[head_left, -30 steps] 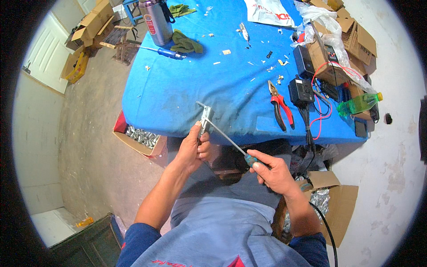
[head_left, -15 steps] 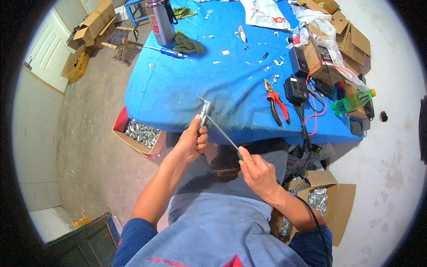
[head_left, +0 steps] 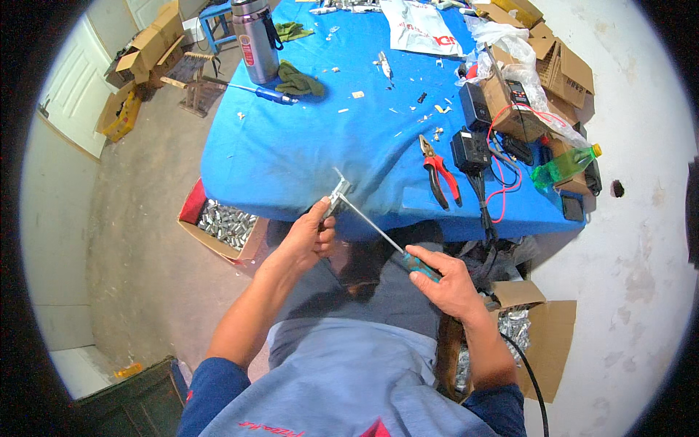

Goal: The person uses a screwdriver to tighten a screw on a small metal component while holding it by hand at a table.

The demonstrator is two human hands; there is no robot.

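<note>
Slanting leftward, the right grip (head_left: 447,284) holds a screwdriver (head_left: 393,242).

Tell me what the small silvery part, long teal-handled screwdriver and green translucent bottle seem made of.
Small silvery part: probably metal, satin, by its grey glints. Screwdriver: shaft likely polished steel, shiny and straight; teal handle perhaps plastic, given its colouring. Bottle: probably glossy plastic, light showing through.

By the table's (head_left: 247,160) near edge, a metal part (head_left: 336,195) is in the left hand (head_left: 309,234), a screwdriver (head_left: 423,266) in the right hand (head_left: 453,284) — pliers (head_left: 433,164) lie farther right, then a bottle (head_left: 566,167). A flask (head_left: 256,47) stands far left — a box (head_left: 210,241) below, near left.
</note>
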